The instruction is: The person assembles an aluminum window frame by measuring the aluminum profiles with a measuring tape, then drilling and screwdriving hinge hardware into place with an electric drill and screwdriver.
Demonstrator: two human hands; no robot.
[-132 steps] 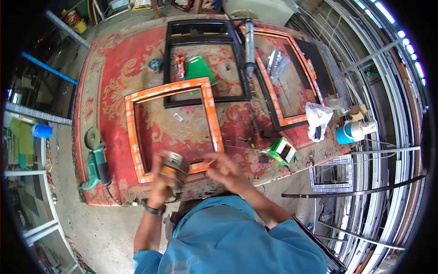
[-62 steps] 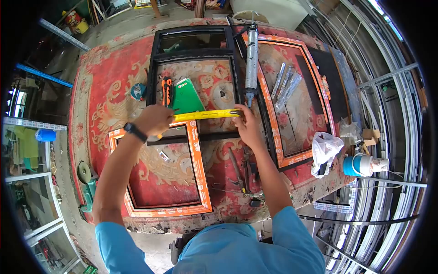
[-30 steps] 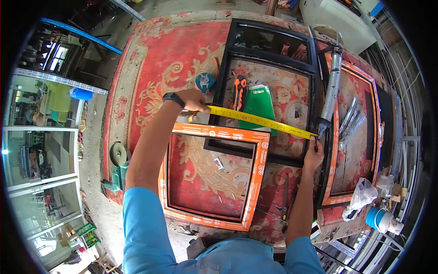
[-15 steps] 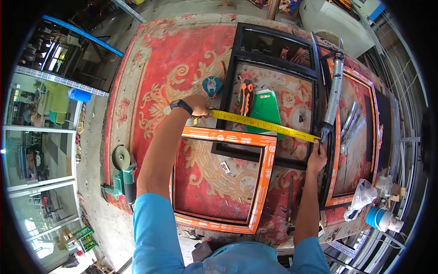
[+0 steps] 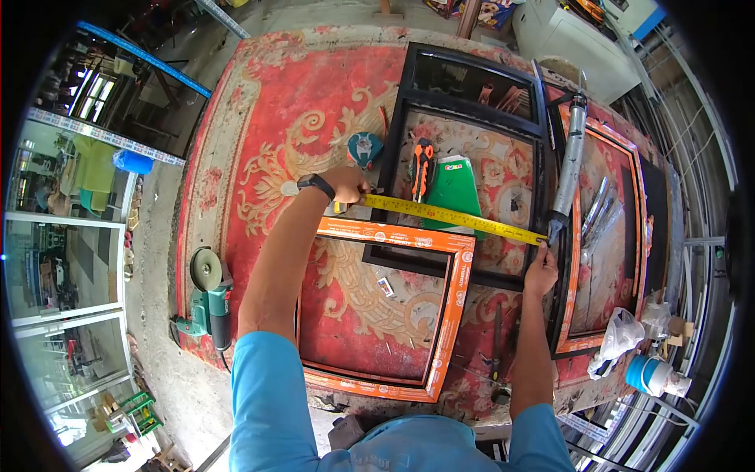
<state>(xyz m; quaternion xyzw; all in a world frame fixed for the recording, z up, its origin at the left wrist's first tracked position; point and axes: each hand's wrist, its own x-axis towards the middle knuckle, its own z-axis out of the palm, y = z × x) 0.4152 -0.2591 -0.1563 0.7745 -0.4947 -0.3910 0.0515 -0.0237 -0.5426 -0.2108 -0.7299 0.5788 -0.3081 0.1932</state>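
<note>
The black window frame (image 5: 472,112) lies under the yellow tape-measure blade (image 5: 452,215); this, drawn longer than moments ago, now seems settled between left hand (image 5: 346,184), closed round one end, and right hand (image 5: 541,272), pinching its tip.

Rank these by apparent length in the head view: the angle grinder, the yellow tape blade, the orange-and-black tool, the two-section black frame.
1. Two-section black frame
2. Yellow tape blade, its visible stretch
3. Angle grinder
4. Orange-and-black tool
The view bends shapes, so true sizes may differ.
</note>
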